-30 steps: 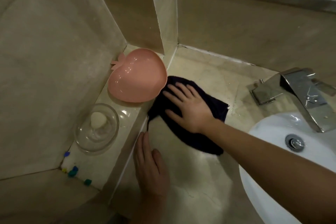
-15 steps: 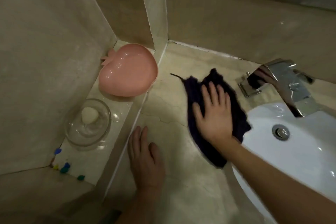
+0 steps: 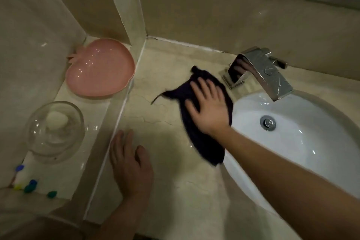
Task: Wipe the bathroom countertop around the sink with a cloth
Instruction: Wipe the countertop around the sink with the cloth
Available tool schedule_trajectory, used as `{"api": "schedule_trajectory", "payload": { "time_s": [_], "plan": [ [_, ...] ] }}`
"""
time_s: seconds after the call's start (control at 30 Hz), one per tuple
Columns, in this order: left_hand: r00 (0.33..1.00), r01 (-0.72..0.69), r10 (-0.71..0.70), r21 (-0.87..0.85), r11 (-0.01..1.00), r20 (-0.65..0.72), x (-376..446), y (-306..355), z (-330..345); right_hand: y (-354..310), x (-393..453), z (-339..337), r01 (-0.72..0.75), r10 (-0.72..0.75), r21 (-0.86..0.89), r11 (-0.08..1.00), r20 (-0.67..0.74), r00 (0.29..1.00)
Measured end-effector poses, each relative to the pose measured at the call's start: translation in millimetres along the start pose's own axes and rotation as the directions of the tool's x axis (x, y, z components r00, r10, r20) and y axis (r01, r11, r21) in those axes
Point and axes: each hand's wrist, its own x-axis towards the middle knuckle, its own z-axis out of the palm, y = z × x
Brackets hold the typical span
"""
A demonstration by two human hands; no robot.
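A dark purple cloth (image 3: pixel 204 142) lies on the beige marble countertop (image 3: pixel 167 181), just left of the white sink (image 3: pixel 302 146). My right hand (image 3: pixel 208 107) presses flat on the cloth with straight, spread fingers, close to the base of the chrome faucet (image 3: pixel 261 72). The cloth's lower end overlaps the sink's rim. My left hand (image 3: pixel 130 161) rests flat on the countertop near the raised ledge, holding nothing.
On the raised side ledge (image 3: pixel 93 122) at left stand a pink peach-shaped dish (image 3: pixel 99 68) and a clear glass bowl (image 3: pixel 54 132) with a white soap piece. Small coloured items (image 3: pixel 31 185) sit at the ledge's near end. Tiled walls close the back and left.
My right hand has swept the cloth from beside the pink dish rightward to the sink's edge near the faucet. My left hand has stayed put on the countertop.
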Motion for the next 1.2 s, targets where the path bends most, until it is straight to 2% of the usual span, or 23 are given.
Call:
{"api": "schedule_trajectory", "payload": {
  "time_s": [0.13, 0.2, 0.27, 0.43, 0.5, 0.57, 0.63, 0.7, 0.73, 0.8, 0.93, 1.1, 1.2],
  "plan": [
    [1.000, -0.007, 0.007, 0.003, 1.000, 0.002, 1.1, 0.6, 0.5, 15.8, 27.2, -3.5, -0.084, 0.084, 0.008, 0.996, -0.018, 0.996],
    [1.000, -0.012, 0.012, 0.006, 1.000, 0.008, 0.2, 1.7, 1.3, -1.1, 4.4, 2.2, -0.131, 0.131, 0.010, 0.991, -0.063, 0.989],
    [1.000, -0.008, 0.008, 0.004, 1.000, 0.017, 0.0, 2.5, 1.1, -28.3, -37.1, 7.3, -0.110, 0.112, 0.029, 0.993, -0.064, 0.992],
    [0.999, -0.037, 0.037, 0.001, 0.999, 0.004, 1.1, -1.2, 2.2, -95.7, -154.9, 21.5, 0.074, -0.079, 0.055, 0.996, 0.087, 0.993],
    [0.999, 0.016, -0.016, -0.001, 1.000, 0.037, 1.0, 2.1, 1.4, -108.0, -179.9, 25.3, 0.128, -0.135, 0.051, 0.990, 0.164, 0.977],
    [0.997, 0.055, -0.054, -0.006, 0.998, 0.055, 0.3, 4.0, 0.1, -102.8, -183.2, 22.9, 0.213, -0.223, 0.068, 0.975, 0.211, 0.952],
    [0.999, 0.019, -0.019, -0.017, 1.000, 0.043, 0.0, 1.2, -0.3, -82.7, -170.8, 16.8, 0.362, -0.367, 0.070, 0.929, 0.271, 0.890],
    [1.000, -0.014, 0.015, -0.037, 0.999, 0.021, 1.0, -2.2, 1.0, -60.1, -149.8, 11.4, 0.484, -0.472, 0.031, 0.875, 0.279, 0.836],
    [1.000, -0.011, 0.012, -0.041, 0.999, 0.018, 1.0, -3.0, 1.3, -53.1, -141.0, 10.5, 0.503, -0.486, 0.005, 0.864, 0.266, 0.832],
    [1.000, -0.005, 0.006, -0.041, 0.999, 0.027, 1.0, -2.9, 1.1, -51.4, -130.4, 12.6, 0.447, -0.430, -0.022, 0.894, 0.228, 0.873],
    [1.000, -0.014, 0.015, -0.019, 1.000, 0.020, 1.7, -2.1, 1.5, -70.7, -125.0, 21.3, 0.240, -0.233, -0.050, 0.969, 0.118, 0.965],
    [0.993, 0.066, -0.062, -0.040, 0.997, 0.098, 2.3, 6.8, -5.8, -81.6, -124.5, 25.7, 0.181, -0.178, -0.020, 0.983, 0.099, 0.979],
    [0.972, 0.123, -0.092, -0.130, 0.984, 0.218, 3.1, 5.5, -23.1, -93.6, -133.7, 26.9, 0.132, -0.134, 0.031, 0.991, 0.081, 0.988]
  ]
}}
